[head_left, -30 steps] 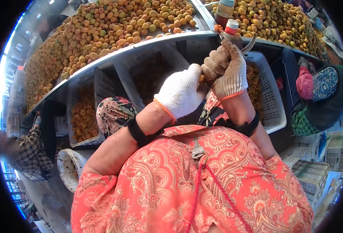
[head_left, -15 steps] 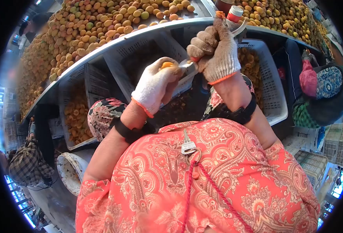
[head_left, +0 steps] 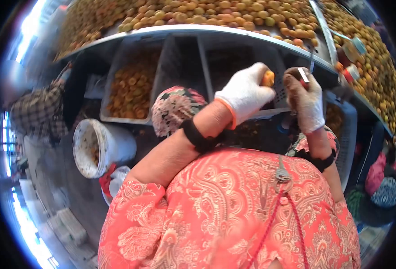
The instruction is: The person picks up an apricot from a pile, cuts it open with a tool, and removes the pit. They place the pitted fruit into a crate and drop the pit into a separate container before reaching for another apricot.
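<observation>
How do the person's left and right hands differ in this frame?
The left hand wears a clean white glove with an orange cuff. The right hand wears a glove stained brown at the fingers. The left hand grips an orange fruit, while the right hand grips a small metal tool. The left hand shows its back to the camera, and the right hand is turned more edge-on. Both are gloved and closed around what they hold.

Fruit (head_left: 268,79) in left hand (head_left: 245,94), perhaps knife (head_left: 303,74) in right hand (head_left: 306,101)

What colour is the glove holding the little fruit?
White, with an orange cuff, on the left hand, which grips the fruit. The head view shows it.
</observation>
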The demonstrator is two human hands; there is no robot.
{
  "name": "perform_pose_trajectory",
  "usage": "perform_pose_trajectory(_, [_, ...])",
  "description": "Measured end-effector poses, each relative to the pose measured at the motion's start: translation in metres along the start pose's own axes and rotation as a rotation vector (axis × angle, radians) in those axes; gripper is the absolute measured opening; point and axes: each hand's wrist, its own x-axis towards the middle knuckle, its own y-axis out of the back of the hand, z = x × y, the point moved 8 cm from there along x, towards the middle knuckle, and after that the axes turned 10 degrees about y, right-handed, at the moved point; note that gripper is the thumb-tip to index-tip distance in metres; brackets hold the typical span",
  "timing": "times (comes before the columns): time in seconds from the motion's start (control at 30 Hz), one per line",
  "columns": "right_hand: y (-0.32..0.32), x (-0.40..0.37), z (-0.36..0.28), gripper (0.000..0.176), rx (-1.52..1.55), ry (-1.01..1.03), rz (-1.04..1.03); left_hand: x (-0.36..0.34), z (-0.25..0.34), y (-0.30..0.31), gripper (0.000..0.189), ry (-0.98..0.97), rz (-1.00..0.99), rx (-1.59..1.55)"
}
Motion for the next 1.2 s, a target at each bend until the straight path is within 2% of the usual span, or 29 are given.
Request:
perform_pose_trajectory(0.03, [-0.001,0.000,0.002,0.009,0.034,-0.049,0.007,-0.013,0.003,0.021,0.031,0.147,0.016,-0.064])
perform_pose_trajectory(0.13, [0.000,-0.005,0.007,0.009,0.089,-0.116,0.034,-0.031,-0.022,0.093,0.031,0.149,0.210,-0.249])
perform_pose_trajectory(0.2, [0.004,-0.005,0.011,0.008,0.114,-0.138,0.056,-0.047,-0.048,0.158,0.034,0.070,0.442,-0.057])
perform_pose_trajectory(0.27, [0.008,-0.006,0.015,0.008,0.129,-0.176,0.066,-0.074,-0.086,0.219,0.036,0.151,0.665,0.108])
perform_pose_trajectory(0.33, [0.007,-0.007,0.018,0.008,0.140,-0.178,0.066,-0.099,-0.124,0.275,0.036,0.176,0.800,0.431])
perform_pose_trajectory(0.4, [0.008,-0.010,0.017,0.008,0.136,-0.178,0.066,-0.128,-0.135,0.307,0.041,0.414,0.937,0.820])
perform_pose_trajectory(0.47, [0.012,-0.010,0.020,0.007,0.101,-0.168,0.084,-0.149,-0.117,0.330,0.039,0.435,1.076,1.008])
perform_pose_trajectory(0.53, [0.022,-0.009,0.021,0.012,-0.010,-0.142,0.079,-0.141,-0.122,0.368,0.033,0.259,1.112,0.732])
perform_pose_trajectory(0.6, [0.033,-0.009,0.030,0.015,-0.086,-0.064,0.112,-0.102,-0.087,0.356,0.021,0.079,0.976,0.368])
perform_pose_trajectory(0.7, [0.043,-0.014,0.054,0.015,-0.041,-0.057,0.129,-0.021,0.000,0.276,0.022,-0.040,0.631,0.106])
perform_pose_trajectory(0.73, [0.044,-0.016,0.059,0.014,-0.014,-0.074,0.120,0.001,0.034,0.236,0.023,-0.106,0.600,0.108])
perform_pose_trajectory(0.77, [0.042,-0.023,0.058,0.012,0.202,-0.230,0.072,0.027,0.059,0.197,0.022,-0.143,0.462,0.124])
perform_pose_trajectory(0.83, [0.044,-0.028,0.062,0.009,0.392,-0.303,0.095,0.068,0.104,0.118,0.023,-0.173,0.298,0.356])
perform_pose_trajectory(0.93, [0.063,-0.029,0.069,0.011,0.382,-0.347,0.094,0.144,0.108,0.032,0.029,-0.186,0.037,0.464])
perform_pose_trajectory(0.97, [0.070,-0.028,0.073,0.013,0.324,-0.343,0.091,0.159,0.111,0.005,0.029,-0.172,0.018,0.577])
perform_pose_trajectory(1.0, [0.076,-0.026,0.080,0.013,0.331,-0.342,0.095,0.183,0.107,-0.017,0.031,-0.243,-0.033,0.649])
perform_pose_trajectory(1.07, [0.092,-0.029,0.095,0.018,0.168,-0.379,0.122,0.215,0.102,-0.047,0.035,-0.216,-0.044,0.890])
perform_pose_trajectory(1.13, [0.100,-0.028,0.106,0.023,0.114,-0.408,0.127,0.252,0.087,-0.062,0.036,-0.238,-0.058,0.939])
perform_pose_trajectory(1.2, [0.107,-0.024,0.107,0.023,0.009,-0.246,0.117,0.265,0.078,-0.072,0.037,-0.253,-0.071,0.981])
